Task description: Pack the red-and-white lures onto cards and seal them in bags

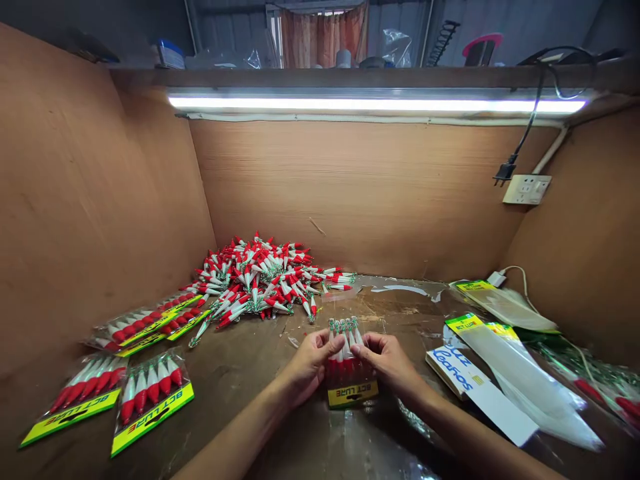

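You hold a clear plastic packet of lures (349, 373) upright between both hands, right in front of you over the surface (260, 373). Its long axis runs away from you: the yellow header card sits at the near end and the green-tipped lure ends poke out at the far, open end. Your left hand (307, 363) pinches the packet's left edge with thumb and fingers near the top, and your right hand (387, 360) does the same on the right edge, so both sit level and equally close, with the packet pressed between them. Inside, the lures look like slim red and white tapered bodies laid side by side, under glossy film that catches the light. Ahead of your left hand, well apart, lies a loose heap of lures (265, 280), red and white with spiky greenish ends, tangled in all directions. Farther out to the left, filled packets (150, 393) lie flat in rows, their yellow cards toward you. To the right of your right hand, near it, lies a stack of empty bags (505, 363), clear and limp with yellow headers, and a white printed card (457, 370) lies just beside them. The surface itself is dark and worn, boxed in by brown board walls (350, 193).
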`<state>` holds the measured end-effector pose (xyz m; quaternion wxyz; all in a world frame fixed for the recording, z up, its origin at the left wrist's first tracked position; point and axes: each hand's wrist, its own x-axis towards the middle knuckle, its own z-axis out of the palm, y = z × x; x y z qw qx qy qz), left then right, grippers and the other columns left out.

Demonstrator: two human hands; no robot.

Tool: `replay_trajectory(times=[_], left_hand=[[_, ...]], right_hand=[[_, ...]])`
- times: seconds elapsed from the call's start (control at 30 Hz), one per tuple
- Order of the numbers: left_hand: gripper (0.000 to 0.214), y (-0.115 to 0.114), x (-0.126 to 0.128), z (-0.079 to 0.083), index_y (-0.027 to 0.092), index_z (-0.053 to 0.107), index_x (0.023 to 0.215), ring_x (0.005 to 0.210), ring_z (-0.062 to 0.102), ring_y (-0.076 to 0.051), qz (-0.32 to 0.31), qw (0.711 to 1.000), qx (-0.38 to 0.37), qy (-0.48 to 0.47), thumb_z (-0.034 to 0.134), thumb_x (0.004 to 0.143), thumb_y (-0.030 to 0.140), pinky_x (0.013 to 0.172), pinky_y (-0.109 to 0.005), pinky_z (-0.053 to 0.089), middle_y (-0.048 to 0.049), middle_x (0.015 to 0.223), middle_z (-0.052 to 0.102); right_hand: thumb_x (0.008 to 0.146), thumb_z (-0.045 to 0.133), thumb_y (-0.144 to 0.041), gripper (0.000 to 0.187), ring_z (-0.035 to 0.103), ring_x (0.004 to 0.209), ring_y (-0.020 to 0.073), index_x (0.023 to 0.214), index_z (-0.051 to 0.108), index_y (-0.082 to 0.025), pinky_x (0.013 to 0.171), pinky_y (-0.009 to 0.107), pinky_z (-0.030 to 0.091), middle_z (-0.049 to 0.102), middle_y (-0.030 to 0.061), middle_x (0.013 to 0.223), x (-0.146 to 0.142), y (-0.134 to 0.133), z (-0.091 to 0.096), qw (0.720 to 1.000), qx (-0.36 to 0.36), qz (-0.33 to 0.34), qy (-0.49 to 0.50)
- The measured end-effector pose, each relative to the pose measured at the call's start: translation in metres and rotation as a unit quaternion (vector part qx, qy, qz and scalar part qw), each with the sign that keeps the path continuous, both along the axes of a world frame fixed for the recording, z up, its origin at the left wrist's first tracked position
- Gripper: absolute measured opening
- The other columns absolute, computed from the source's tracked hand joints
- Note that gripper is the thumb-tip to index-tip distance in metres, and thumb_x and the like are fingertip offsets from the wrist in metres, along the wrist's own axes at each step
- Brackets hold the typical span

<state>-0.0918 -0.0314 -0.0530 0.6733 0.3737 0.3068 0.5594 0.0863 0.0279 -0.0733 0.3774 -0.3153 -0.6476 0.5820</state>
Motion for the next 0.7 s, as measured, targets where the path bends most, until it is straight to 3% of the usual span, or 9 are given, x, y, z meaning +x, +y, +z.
replay_trajectory(times=[0.13, 0.3, 0.5, 0.7], left_hand=[[0.043, 0.001, 0.006, -0.008, 0.010, 0.073, 0.097, 0.072, 0.069, -0.020, 0.056, 0.997, 0.001, 0.045, 0.083, 0.075, 0.045, 0.066, -0.030, 0.057, -0.0116, 0.089, 0.075], [0.036, 0.002, 0.000, -0.013, 0.013, 0.071, 0.087, 0.069, 0.068, -0.015, 0.127, 0.990, -0.054, 0.021, 0.092, 0.064, 0.031, 0.065, -0.025, 0.057, -0.0056, 0.082, 0.074], [0.036, 0.000, -0.002, -0.011, 0.012, 0.070, 0.085, 0.068, 0.069, -0.016, 0.099, 0.993, -0.060, 0.017, 0.093, 0.063, 0.030, 0.066, -0.026, 0.056, -0.0054, 0.078, 0.072], [0.047, -0.005, 0.003, 0.000, 0.014, 0.068, 0.111, 0.092, 0.072, -0.025, 0.050, 0.998, 0.007, 0.037, 0.087, 0.073, 0.034, 0.080, -0.034, 0.056, -0.0141, 0.108, 0.073]], right_hand=[[0.078, 0.075, -0.052, 0.040, 0.057, 0.064, 0.0147, 0.084, 0.070, -0.013, 0.060, 0.025, 0.043, 0.069, 0.0026, 0.076, 0.003, -0.002, 0.002, 1.000, 0.006, -0.018, 0.008], [0.080, 0.073, -0.054, 0.040, 0.060, 0.068, 0.0169, 0.088, 0.068, -0.015, 0.064, 0.027, 0.046, 0.069, 0.0036, 0.080, 0.001, -0.005, 0.001, 0.999, 0.015, -0.031, 0.013], [0.077, 0.076, -0.052, 0.041, 0.062, 0.076, 0.0186, 0.092, 0.063, -0.017, 0.070, 0.029, 0.048, 0.068, 0.0034, 0.086, 0.004, -0.001, 0.000, 1.000, 0.013, 0.013, 0.024], [0.075, 0.077, -0.051, 0.039, 0.057, 0.071, 0.0155, 0.085, 0.060, -0.017, 0.066, 0.026, 0.045, 0.064, 0.0005, 0.079, 0.005, -0.002, 0.004, 0.999, 0.018, 0.027, 0.010]])
